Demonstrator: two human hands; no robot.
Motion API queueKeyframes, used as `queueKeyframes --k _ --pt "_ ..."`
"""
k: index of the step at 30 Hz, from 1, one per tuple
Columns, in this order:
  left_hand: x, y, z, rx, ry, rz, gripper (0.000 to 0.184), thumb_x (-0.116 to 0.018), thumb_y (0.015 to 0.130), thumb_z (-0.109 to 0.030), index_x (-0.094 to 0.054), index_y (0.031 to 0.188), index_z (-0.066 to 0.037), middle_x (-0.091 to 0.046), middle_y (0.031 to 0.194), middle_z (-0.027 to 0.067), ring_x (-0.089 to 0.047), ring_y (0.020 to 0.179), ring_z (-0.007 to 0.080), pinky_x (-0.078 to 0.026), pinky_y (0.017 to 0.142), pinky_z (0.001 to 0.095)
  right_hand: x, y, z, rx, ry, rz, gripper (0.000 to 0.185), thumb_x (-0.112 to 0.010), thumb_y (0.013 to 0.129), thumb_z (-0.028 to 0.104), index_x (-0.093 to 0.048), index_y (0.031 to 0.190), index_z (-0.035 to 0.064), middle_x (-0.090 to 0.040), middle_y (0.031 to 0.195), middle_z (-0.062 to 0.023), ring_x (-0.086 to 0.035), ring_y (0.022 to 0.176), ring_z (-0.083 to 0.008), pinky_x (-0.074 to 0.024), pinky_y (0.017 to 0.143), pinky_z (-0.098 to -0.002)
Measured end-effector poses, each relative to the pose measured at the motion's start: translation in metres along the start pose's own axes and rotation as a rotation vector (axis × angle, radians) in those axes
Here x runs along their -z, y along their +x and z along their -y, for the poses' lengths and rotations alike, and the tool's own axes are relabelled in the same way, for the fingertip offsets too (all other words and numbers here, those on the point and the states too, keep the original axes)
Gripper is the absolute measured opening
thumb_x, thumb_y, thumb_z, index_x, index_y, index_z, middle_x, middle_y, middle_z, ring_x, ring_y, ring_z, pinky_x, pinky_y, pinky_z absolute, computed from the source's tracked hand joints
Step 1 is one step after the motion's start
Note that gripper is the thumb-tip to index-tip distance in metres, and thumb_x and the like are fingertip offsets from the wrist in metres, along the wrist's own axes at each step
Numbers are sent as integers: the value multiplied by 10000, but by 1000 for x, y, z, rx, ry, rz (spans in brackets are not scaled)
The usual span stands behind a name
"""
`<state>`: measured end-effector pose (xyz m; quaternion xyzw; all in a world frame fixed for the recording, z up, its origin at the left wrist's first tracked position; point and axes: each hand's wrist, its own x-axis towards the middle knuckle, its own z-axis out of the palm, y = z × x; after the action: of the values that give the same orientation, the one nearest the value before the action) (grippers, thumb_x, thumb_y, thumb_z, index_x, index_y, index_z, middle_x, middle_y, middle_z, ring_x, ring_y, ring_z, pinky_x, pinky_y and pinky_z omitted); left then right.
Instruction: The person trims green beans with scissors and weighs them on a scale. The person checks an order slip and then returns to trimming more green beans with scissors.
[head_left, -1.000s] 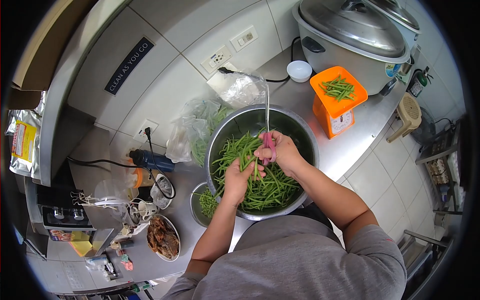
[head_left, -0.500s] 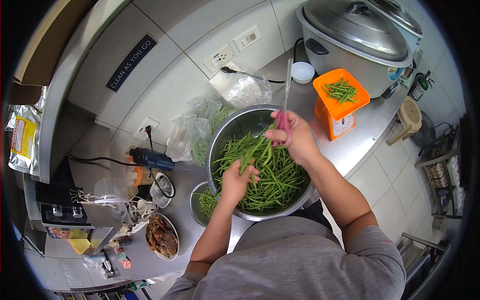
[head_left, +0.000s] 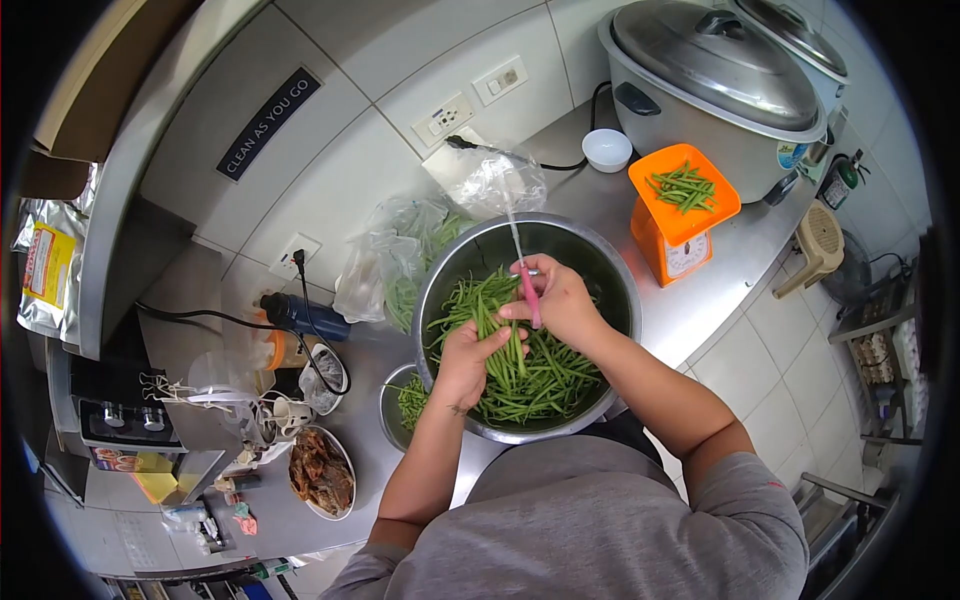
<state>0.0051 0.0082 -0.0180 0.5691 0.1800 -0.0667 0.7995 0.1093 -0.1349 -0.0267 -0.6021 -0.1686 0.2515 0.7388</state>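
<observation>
A large steel bowl (head_left: 628,290) holds a heap of long green beans (head_left: 540,385). Above the heap my left hand (head_left: 472,358) is closed on some of the beans, with its thumb pointing toward my other hand. My right hand (head_left: 562,305) grips pink-handled scissors (head_left: 530,295), their blades pointing up and away over the bowl's far part. The two hands are close together, and the fingertips of my right hand are near the held beans. Beside the bowl on the left, a smaller metal bowl (head_left: 391,412) contains short green pieces.
An orange scale (head_left: 660,245) with beans in its pan stands right of the bowl, near a small white bowl (head_left: 607,150) and a large cooker (head_left: 680,100). Plastic bags (head_left: 385,250) lie behind. A dish of brown food (head_left: 322,475) and a blue bottle (head_left: 305,314) are left.
My right hand swung out to the right with the scissors and has come back left, close to my left hand. The scissor blades have tilted leftward.
</observation>
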Motion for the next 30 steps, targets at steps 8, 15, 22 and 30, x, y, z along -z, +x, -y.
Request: queueKeyframes --k 8,15,22,30 --pt "0 3 5 32 -65 -65 189 -603 915 -88 -558 1087 -26 -639 898 79 -660 769 195 -562 703 322 12 6 -1 -125 188 10 533 -793 709 23 -487 1145 8 -658 812 -78 -589 640 -112 -442 543 -223" --pt "9 3 13 16 -105 -21 217 -615 906 -94 -564 1103 -20 -658 928 100 -660 833 204 -555 754 336 15 3 -9 -170 186 -70 580 -820 688 43 -489 1157 -42 -662 811 -99 -602 655 -130 -444 538 -241" --pt "10 -2 7 70 0 -2 240 -628 896 -98 -590 1110 5 -684 962 127 -674 829 200 -560 756 329 13 3 -4 -216 212 176 570 -819 690 46 -507 1165 -2 -655 835 -75 -606 675 -125 -463 572 -237" --pt "5 -3 3 63 183 74 222 -588 927 -123 -599 1086 32 -676 976 162 -683 852 229 -566 761 330 6 4 0 -161 43 185 537 -773 694 -24 -514 1162 21 -633 834 -38 -593 699 -97 -458 576 -212"
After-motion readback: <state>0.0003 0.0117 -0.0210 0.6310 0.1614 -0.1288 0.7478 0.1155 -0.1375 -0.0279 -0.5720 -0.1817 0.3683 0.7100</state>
